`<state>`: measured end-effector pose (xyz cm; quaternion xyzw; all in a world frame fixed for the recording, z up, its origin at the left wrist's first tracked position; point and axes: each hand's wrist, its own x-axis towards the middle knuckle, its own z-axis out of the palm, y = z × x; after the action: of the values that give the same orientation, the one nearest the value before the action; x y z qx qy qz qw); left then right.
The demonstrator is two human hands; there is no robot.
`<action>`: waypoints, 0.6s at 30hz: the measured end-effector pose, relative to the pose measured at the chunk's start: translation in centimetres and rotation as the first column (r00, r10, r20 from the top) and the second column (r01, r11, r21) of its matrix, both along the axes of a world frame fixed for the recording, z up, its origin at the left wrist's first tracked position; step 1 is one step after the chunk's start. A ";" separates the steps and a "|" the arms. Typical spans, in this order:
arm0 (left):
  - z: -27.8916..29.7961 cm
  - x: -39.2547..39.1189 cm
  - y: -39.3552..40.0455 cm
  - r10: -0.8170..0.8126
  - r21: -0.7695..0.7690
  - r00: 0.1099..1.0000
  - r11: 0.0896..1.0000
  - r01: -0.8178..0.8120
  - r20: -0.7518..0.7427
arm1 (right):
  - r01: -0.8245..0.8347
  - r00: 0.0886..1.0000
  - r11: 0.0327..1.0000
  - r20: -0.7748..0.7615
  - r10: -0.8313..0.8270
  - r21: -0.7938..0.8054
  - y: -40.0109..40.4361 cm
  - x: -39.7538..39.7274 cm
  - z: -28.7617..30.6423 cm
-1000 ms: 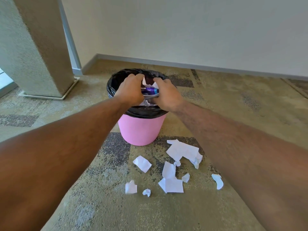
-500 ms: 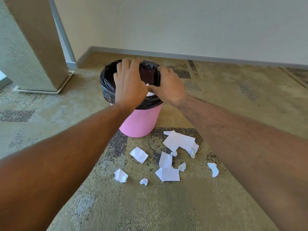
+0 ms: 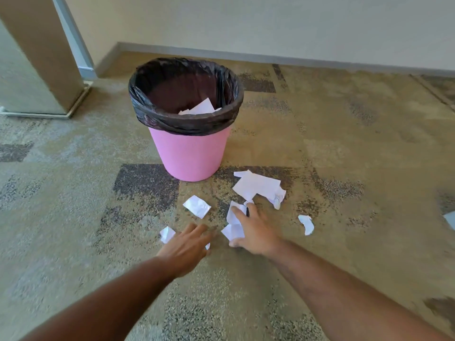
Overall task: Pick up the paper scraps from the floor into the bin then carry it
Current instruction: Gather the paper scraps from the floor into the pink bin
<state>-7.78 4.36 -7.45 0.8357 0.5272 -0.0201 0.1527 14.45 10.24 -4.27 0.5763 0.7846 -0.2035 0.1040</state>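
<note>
A pink bin (image 3: 190, 153) with a black liner (image 3: 184, 121) stands on the carpet, white paper (image 3: 200, 108) lying inside it. Several white paper scraps lie in front of it: a large sheet (image 3: 256, 187), a crumpled piece (image 3: 197, 206), a small one (image 3: 167, 233) and a curled one (image 3: 306, 223). My right hand (image 3: 256, 230) is down on the floor, fingers spread over two flat scraps (image 3: 234, 226). My left hand (image 3: 187, 244) hovers low, fingers apart, covering a tiny scrap (image 3: 207, 246) beside the small one.
A square column (image 3: 37, 57) with a base plate stands at the left. The wall and its grey skirting (image 3: 270, 56) run behind the bin. Another bit of paper (image 3: 450, 219) shows at the right edge. Patterned carpet surrounds everything.
Both hands have left the bin's mouth and dropped to the scraps on the floor. Paper that they held now lies in the bin. The view has moved closer.
</note>
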 end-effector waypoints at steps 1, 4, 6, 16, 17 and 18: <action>-0.6 0.1 -0.3 -0.021 0.032 1.000 0.999 0.021 -0.018 | 0.027 1.000 0.999 0.006 -0.026 -0.018 -0.2 -0.5 -0.5; -1.3 0.1 -0.4 -0.030 0.118 0.999 0.992 0.034 -0.038 | 0.052 0.996 0.998 0.075 -0.049 -0.034 -0.3 -1.9 -1.0; -0.7 0.6 -0.5 -0.042 0.137 0.999 0.990 0.044 -0.015 | 0.026 0.992 0.999 0.125 -0.022 -0.027 -0.3 -2.6 -1.1; 0.5 -0.9 0.2 0.321 0.102 0.929 0.934 -0.343 0.186 | 0.010 0.993 1.000 0.114 -0.011 0.002 -1.5 -2.8 -1.4; 0.6 -1.1 0.1 0.389 0.107 0.909 0.908 -0.406 0.149 | 0.006 0.993 1.000 0.117 -0.008 0.011 -1.7 -2.7 -1.5; 0.7 -1.4 0.0 0.453 0.090 0.883 0.881 -0.464 0.121 | 0.002 0.993 1.000 0.119 -0.004 0.021 -1.8 -2.6 -1.5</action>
<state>-9.18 4.31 -6.75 0.6946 0.7023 0.0876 0.1292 11.82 8.42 -5.80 0.5897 0.7783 -0.1607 0.1442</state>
